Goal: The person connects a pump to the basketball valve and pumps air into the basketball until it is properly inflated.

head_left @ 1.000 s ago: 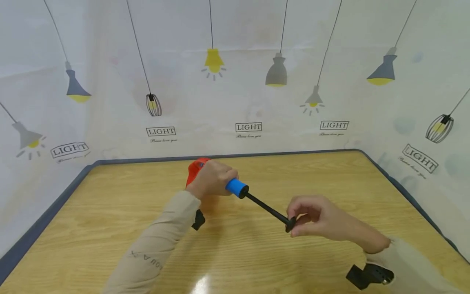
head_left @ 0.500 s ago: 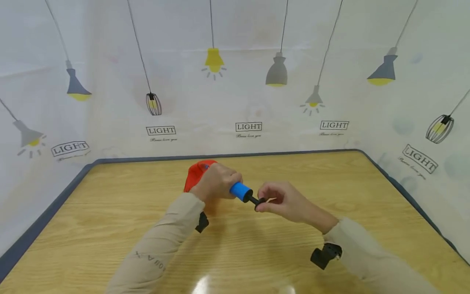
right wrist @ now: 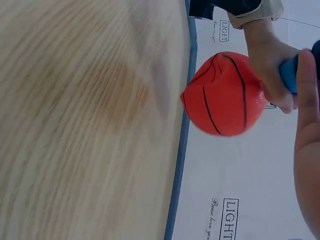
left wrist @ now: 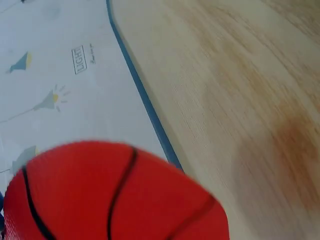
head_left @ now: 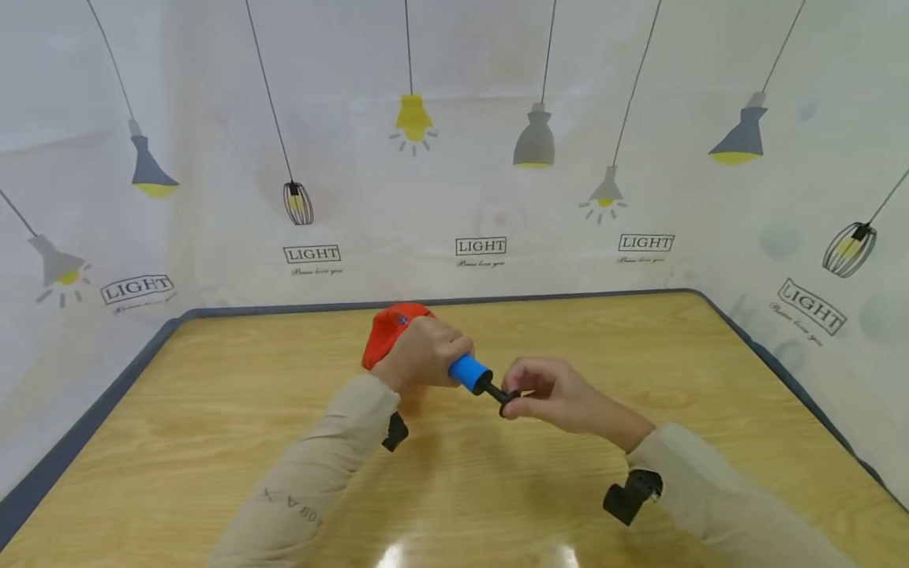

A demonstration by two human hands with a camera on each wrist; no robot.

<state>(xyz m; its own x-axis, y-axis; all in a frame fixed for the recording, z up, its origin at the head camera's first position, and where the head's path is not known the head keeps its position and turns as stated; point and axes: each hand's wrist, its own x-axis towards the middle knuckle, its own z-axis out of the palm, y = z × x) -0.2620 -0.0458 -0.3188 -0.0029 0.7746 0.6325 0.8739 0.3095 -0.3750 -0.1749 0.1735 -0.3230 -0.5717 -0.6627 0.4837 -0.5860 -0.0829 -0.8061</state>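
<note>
My left hand [head_left: 424, 351] grips the blue barrel of a hand pump [head_left: 469, 372] above the table. At the barrel's far end is a red ball [head_left: 389, 335], partly hidden behind that hand. Black lines cross the ball [right wrist: 225, 97] in the right wrist view, and its skin looks creased and pointed on one side. In the left wrist view the ball [left wrist: 115, 195] fills the lower left. My right hand [head_left: 557, 394] pinches the pump's black handle [head_left: 507, 403] between thumb and fingers. A short length of black rod shows between barrel and handle.
A wooden table [head_left: 213, 442] lies beneath both hands, edged by a dark blue band [head_left: 533, 299]. White sheeting [head_left: 398, 197] printed with lamps rises behind and at the sides. Black wrist cameras sit under both forearms.
The right hand has pushed the pump's handle left toward the barrel, and the long rod has mostly gone in. The left hand has shifted slightly right, and more of the red ball shows.
</note>
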